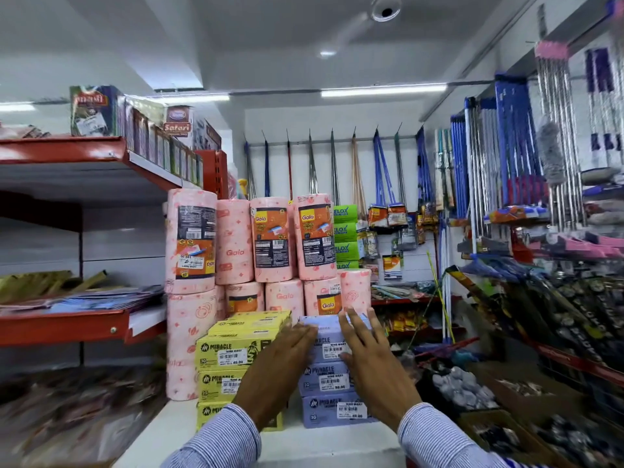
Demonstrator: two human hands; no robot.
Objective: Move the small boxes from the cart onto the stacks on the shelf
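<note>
between both hands — left hand (277, 363) and right hand (368, 359) flat, fingers spread — sits the top lilac cardboard box (329, 336) of its stack.

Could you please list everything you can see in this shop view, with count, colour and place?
yellow boxes: three-high stack, yellow, white shelf, left of the blue stack
blue boxes: three-high stack, pale blue, right of the yellow stack
top blue box: one, pale blue, between both hands
paper rolls: about a dozen, pink, two tiers behind the boxes
green packs: four, green, stacked right of the rolls
mops and brooms: many, mostly blue and steel handles, hanging on back and right walls
red shelves: two levels, red, left side
white shelf: one, white, under the stacks
left hand: open, flat on the box's left side
right hand: open, flat on its right side
</note>
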